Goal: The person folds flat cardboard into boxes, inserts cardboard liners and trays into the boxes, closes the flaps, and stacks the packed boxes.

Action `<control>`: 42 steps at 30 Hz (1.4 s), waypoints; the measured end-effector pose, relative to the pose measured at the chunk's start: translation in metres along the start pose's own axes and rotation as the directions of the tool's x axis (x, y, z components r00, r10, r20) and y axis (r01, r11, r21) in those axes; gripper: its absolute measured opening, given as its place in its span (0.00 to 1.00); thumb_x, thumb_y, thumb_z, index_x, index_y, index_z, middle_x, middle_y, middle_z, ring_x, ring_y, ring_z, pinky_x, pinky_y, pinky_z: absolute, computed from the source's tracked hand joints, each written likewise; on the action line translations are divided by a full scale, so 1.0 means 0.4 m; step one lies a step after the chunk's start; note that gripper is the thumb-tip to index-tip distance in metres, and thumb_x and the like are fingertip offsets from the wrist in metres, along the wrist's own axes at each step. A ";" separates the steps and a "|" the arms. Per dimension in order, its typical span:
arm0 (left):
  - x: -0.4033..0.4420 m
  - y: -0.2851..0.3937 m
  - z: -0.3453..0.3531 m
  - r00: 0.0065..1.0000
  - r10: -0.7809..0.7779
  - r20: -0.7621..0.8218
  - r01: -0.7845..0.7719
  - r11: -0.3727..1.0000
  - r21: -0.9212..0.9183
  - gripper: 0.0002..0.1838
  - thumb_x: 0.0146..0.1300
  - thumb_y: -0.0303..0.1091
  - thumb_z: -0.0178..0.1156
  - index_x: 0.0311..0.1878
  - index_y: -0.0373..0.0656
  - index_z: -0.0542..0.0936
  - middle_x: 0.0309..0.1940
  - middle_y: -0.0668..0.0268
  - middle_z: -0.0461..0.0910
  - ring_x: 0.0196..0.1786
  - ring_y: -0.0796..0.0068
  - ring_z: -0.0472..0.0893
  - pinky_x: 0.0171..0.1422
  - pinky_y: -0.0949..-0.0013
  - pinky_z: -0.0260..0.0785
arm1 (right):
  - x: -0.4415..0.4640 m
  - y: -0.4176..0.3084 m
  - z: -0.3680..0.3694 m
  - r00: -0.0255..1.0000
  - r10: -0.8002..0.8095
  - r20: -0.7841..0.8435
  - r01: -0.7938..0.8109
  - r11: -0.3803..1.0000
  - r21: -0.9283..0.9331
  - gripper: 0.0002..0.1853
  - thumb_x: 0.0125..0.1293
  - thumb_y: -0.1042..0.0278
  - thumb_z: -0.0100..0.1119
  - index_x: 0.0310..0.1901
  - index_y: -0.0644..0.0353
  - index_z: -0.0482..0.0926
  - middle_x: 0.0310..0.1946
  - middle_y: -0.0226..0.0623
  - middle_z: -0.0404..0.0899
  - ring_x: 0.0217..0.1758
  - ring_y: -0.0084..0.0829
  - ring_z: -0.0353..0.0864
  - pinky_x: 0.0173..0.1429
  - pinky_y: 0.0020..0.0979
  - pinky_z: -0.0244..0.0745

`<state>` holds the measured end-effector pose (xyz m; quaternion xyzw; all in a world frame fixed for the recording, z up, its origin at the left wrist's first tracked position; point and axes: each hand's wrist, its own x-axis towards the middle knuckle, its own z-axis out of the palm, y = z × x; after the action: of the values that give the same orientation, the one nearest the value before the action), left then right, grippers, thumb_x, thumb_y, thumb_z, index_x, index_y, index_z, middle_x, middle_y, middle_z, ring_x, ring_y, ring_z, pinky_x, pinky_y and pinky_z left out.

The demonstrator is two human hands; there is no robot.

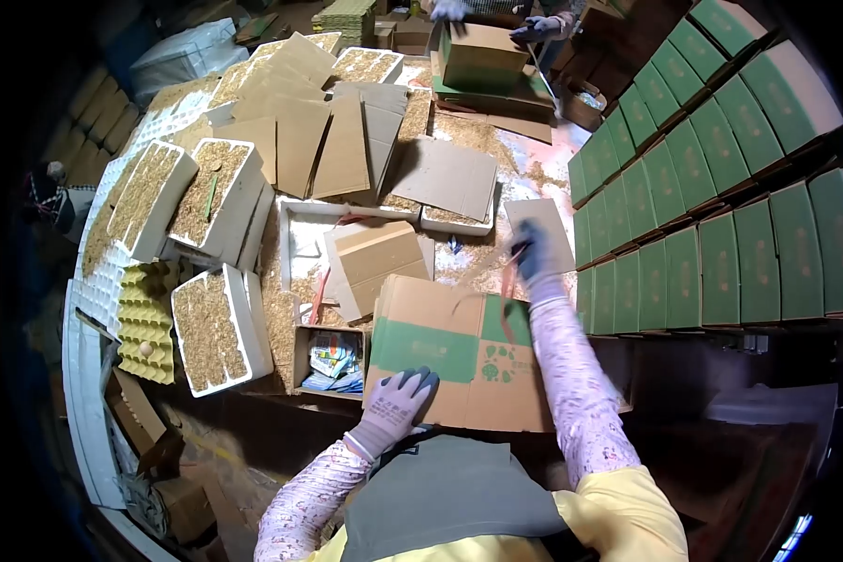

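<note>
A brown and green cardboard box (431,347) lies flat-side up at the table's front edge. My left hand (398,409), in a grey glove with dark fingertips, rests on its lower left corner with the fingers spread. Beyond the box's right side, my right hand (534,251) is reached forward over a grey cardboard sheet (554,220). Its fingers are blurred, so their grip cannot be made out. A thin reddish strap (508,304) hangs near that hand, over the box's far edge.
White foam trays (217,192) of grain-like filling stand at the left, with a yellow egg tray (145,323). Cardboard sheets (332,150) lie mid-table. Green boxes (702,197) are stacked at the right. Across the table, another person's gloved hands (537,30) hold a box (482,58).
</note>
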<state>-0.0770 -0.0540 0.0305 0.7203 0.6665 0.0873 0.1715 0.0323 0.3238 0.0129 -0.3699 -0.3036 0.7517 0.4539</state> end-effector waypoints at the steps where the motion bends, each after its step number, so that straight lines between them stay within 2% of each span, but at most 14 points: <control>1: 0.001 -0.002 -0.001 1.000 0.001 0.015 -0.001 1.000 0.012 0.45 0.40 0.50 0.76 0.64 0.49 0.71 0.64 0.63 0.70 0.62 0.60 0.71 0.61 0.55 0.66 | 0.050 -0.074 -0.074 0.948 -0.007 0.319 -0.086 0.957 0.278 0.09 0.73 0.57 0.54 0.38 0.51 0.76 0.27 0.25 0.76 0.28 0.25 0.73 0.36 0.26 0.71; 5: 0.010 0.002 -0.003 0.999 0.032 0.041 -0.036 0.996 0.078 0.46 0.39 0.48 0.76 0.65 0.47 0.71 0.64 0.62 0.70 0.61 0.60 0.71 0.59 0.55 0.67 | -0.346 -0.528 0.058 0.710 -0.661 0.240 0.568 0.740 0.360 0.07 0.73 0.64 0.50 0.41 0.54 0.77 0.33 0.32 0.75 0.32 0.25 0.70 0.38 0.29 0.72; 7: 0.012 0.011 -0.001 0.999 0.044 0.030 -0.047 0.991 0.125 0.47 0.38 0.50 0.75 0.66 0.46 0.70 0.63 0.61 0.70 0.60 0.61 0.72 0.58 0.57 0.68 | -0.580 -0.661 0.006 0.328 -0.913 0.243 0.944 0.308 -0.117 0.12 0.74 0.61 0.48 0.41 0.60 0.77 0.34 0.36 0.76 0.36 0.30 0.74 0.42 0.32 0.75; 9: 0.013 0.006 0.013 0.997 0.066 0.025 -0.069 0.991 0.114 0.46 0.38 0.52 0.76 0.63 0.47 0.72 0.62 0.61 0.71 0.61 0.60 0.71 0.59 0.55 0.68 | -0.736 -0.668 -0.157 0.019 -0.957 0.290 0.771 -0.171 -0.614 0.18 0.75 0.58 0.46 0.41 0.67 0.77 0.35 0.40 0.76 0.40 0.35 0.79 0.46 0.36 0.78; 12: 0.022 0.010 0.000 0.995 0.100 0.026 -0.102 0.986 0.133 0.44 0.38 0.54 0.77 0.60 0.47 0.74 0.61 0.61 0.71 0.61 0.59 0.72 0.59 0.56 0.70 | -0.780 -0.420 -0.574 0.069 -0.997 0.035 0.386 -0.006 -0.923 0.19 0.75 0.60 0.45 0.52 0.69 0.75 0.44 0.47 0.78 0.47 0.39 0.80 0.51 0.36 0.75; 15: 0.022 0.015 -0.017 0.988 0.120 0.100 -0.135 0.977 0.166 0.45 0.38 0.53 0.76 0.62 0.45 0.73 0.61 0.59 0.72 0.60 0.57 0.73 0.59 0.56 0.71 | -1.052 -0.014 -0.856 0.829 -0.381 -0.409 -0.486 -0.129 -0.865 0.21 0.72 0.67 0.50 0.62 0.69 0.69 0.54 0.50 0.75 0.60 0.43 0.74 0.63 0.40 0.70; 20: 0.037 0.033 -0.050 0.964 0.167 0.205 -0.208 0.958 0.199 0.44 0.44 0.53 0.74 0.64 0.45 0.70 0.63 0.56 0.71 0.62 0.57 0.74 0.57 0.57 0.74 | -1.397 0.221 -0.855 0.603 0.161 -0.781 -0.760 -0.181 -0.624 0.22 0.70 0.64 0.54 0.62 0.67 0.69 0.52 0.51 0.76 0.57 0.45 0.76 0.60 0.42 0.72; 26: 0.043 0.088 -0.161 0.922 0.361 0.141 -0.387 0.870 0.304 0.33 0.54 0.48 0.69 0.60 0.41 0.73 0.56 0.56 0.78 0.54 0.59 0.81 0.47 0.62 0.77 | -1.305 0.101 -0.736 0.637 0.241 -0.732 -0.674 -0.288 -0.681 0.24 0.69 0.62 0.58 0.62 0.66 0.69 0.51 0.53 0.77 0.54 0.48 0.79 0.56 0.43 0.74; 28: 0.056 0.158 -0.303 0.936 0.346 0.074 -0.351 0.887 0.299 0.24 0.55 0.45 0.69 0.52 0.43 0.78 0.44 0.62 0.82 0.42 0.64 0.84 0.40 0.64 0.77 | -1.167 -0.039 -0.649 0.825 -0.168 -0.540 -0.566 -0.253 -0.785 0.25 0.68 0.61 0.59 0.62 0.65 0.69 0.50 0.53 0.77 0.52 0.49 0.79 0.55 0.44 0.75; 30: 0.057 0.219 -0.428 0.951 0.309 -0.003 -0.295 0.911 0.288 0.17 0.56 0.42 0.68 0.44 0.45 0.81 0.32 0.66 0.82 0.32 0.67 0.83 0.35 0.65 0.75 | -0.986 -0.184 -0.523 0.807 -0.588 -0.055 -0.056 0.017 -0.998 0.28 0.58 0.60 0.70 0.58 0.61 0.72 0.47 0.52 0.80 0.45 0.48 0.83 0.47 0.47 0.80; 32: 0.066 0.271 -0.513 0.956 0.293 0.025 -0.290 0.924 0.250 0.12 0.57 0.41 0.68 0.40 0.45 0.81 0.25 0.65 0.80 0.28 0.64 0.82 0.32 0.64 0.74 | -0.859 -0.246 -0.361 0.901 -0.369 -0.226 0.246 0.866 -0.436 0.21 0.58 0.84 0.66 0.52 0.61 0.73 0.37 0.30 0.75 0.39 0.20 0.78 0.44 0.24 0.80; 35: 0.071 0.277 -0.538 0.956 0.291 0.044 -0.294 0.932 0.211 0.10 0.57 0.39 0.68 0.37 0.45 0.81 0.24 0.61 0.80 0.28 0.60 0.82 0.32 0.62 0.73 | -0.674 -0.330 -0.156 0.781 -0.622 -0.052 0.417 0.582 -0.698 0.22 0.56 0.72 0.74 0.22 0.57 0.63 0.20 0.20 0.61 0.25 0.15 0.57 0.27 0.23 0.58; 40: 0.092 0.200 -0.486 0.983 -0.038 -0.179 0.048 0.998 0.050 0.12 0.59 0.44 0.65 0.34 0.45 0.81 0.22 0.58 0.79 0.27 0.55 0.81 0.33 0.57 0.73 | -0.588 -0.364 -0.150 0.933 -0.359 0.014 0.316 0.801 -0.509 0.15 0.55 0.73 0.70 0.25 0.57 0.68 0.20 0.21 0.64 0.23 0.14 0.62 0.26 0.22 0.61; 42: 0.103 0.250 -0.525 0.967 -0.244 -0.077 0.239 0.969 -0.067 0.13 0.55 0.45 0.68 0.27 0.45 0.82 0.23 0.57 0.81 0.30 0.55 0.83 0.36 0.60 0.73 | -0.675 -0.473 -0.101 0.894 -0.360 0.266 0.418 0.459 -0.784 0.13 0.54 0.71 0.67 0.25 0.58 0.68 0.18 0.26 0.66 0.22 0.17 0.68 0.26 0.27 0.63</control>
<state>-0.0543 0.0090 0.2569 0.6241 0.7532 0.1152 0.1731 0.2373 0.1603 0.2166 -0.4355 -0.7090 0.4075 0.3764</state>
